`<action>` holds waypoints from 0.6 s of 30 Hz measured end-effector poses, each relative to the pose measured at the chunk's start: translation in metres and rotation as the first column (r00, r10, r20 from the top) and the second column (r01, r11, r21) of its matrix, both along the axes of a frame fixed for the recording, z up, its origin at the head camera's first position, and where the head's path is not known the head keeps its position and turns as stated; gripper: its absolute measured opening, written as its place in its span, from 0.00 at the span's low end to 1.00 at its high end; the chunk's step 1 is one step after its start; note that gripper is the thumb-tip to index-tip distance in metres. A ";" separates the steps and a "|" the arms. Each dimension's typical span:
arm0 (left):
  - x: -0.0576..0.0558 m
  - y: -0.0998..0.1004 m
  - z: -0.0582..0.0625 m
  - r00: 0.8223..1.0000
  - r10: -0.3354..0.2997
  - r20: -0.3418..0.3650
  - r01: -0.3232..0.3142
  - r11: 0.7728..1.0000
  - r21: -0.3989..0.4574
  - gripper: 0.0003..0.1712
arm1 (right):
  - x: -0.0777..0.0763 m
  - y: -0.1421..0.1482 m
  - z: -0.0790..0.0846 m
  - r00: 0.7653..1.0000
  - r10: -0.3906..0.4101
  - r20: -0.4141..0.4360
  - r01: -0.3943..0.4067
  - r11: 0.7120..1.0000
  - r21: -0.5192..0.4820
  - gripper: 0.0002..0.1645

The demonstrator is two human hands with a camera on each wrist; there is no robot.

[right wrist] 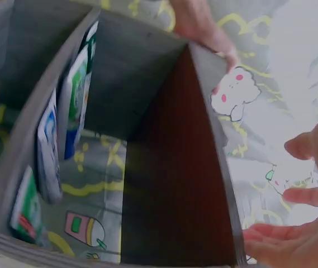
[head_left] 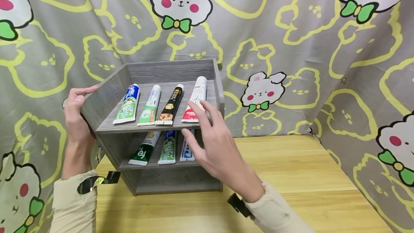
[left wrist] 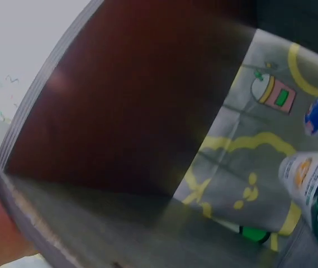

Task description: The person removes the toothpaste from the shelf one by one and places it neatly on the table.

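Observation:
A grey wood-grain shelf rack (head_left: 168, 131) stands on the table, with several toothpaste tubes on its top tier. These include a green-and-blue tube (head_left: 127, 105), a black tube (head_left: 170, 105) and a white-and-red tube (head_left: 198, 94). On the tier below lie more tubes, one of them dark green (head_left: 143, 150). My left hand (head_left: 77, 118) holds the rack's left side panel near its top edge. With fingers spread, my right hand (head_left: 218, 146) is in front of the rack's right side, overlapping the white-and-red tube and hiding part of the middle tier.
The bottom compartment (head_left: 178, 179) of the rack shows a bare grey floor. Pale wooden tabletop (head_left: 275, 168) extends to the right and in front. A patterned curtain (head_left: 258, 46) hangs close behind and on both sides.

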State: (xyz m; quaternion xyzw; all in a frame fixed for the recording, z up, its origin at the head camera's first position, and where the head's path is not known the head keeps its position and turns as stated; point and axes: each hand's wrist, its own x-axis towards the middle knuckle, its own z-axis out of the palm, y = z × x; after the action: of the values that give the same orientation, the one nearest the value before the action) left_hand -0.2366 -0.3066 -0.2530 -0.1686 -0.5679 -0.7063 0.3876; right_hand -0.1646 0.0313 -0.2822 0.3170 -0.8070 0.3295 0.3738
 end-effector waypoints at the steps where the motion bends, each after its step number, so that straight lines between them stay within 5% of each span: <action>1: 0.000 0.001 0.000 1.000 0.015 0.002 -0.015 1.000 0.003 0.23 | -0.004 -0.004 0.001 1.000 -0.024 0.009 0.024 1.000 0.004 0.36; 7: -0.001 0.005 -0.003 0.999 0.033 0.015 -0.033 0.999 0.015 0.23 | -0.021 -0.023 0.009 0.980 -0.176 0.095 0.175 0.984 0.017 0.35; 18: -0.001 0.001 0.001 1.000 -0.008 0.019 0.007 0.999 0.032 0.23 | -0.040 -0.042 0.025 0.907 -0.387 0.166 0.371 0.921 0.123 0.40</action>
State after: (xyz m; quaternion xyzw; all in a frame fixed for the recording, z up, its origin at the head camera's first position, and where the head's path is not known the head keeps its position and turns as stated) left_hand -0.2377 -0.3055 -0.2522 -0.1575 -0.5597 -0.7183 0.3821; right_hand -0.2050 -0.0105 -0.2574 0.1381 -0.8984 0.2429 0.3388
